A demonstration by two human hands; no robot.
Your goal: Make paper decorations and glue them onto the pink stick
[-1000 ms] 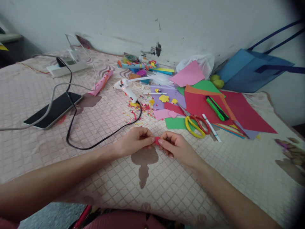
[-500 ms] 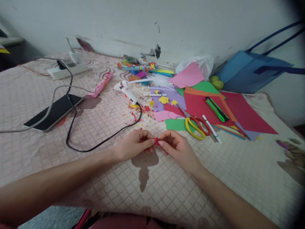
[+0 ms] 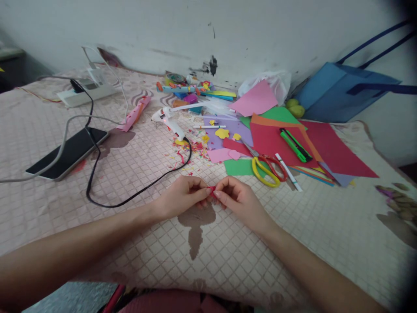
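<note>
Left hand (image 3: 183, 196) and right hand (image 3: 241, 201) pinch a red piece (image 3: 212, 190), perhaps paper, between them. Uneven tugging could tear it.

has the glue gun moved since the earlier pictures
No. The glue gun keeps its place below and left of the dark wall mark; the whole view shifted slightly.

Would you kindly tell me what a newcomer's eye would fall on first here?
Probably the left hand and right hand, pinching a small red piece between them at the centre. Next come the red sheet under the green cutter, right of centre, and the blue bag at the back right.
</note>
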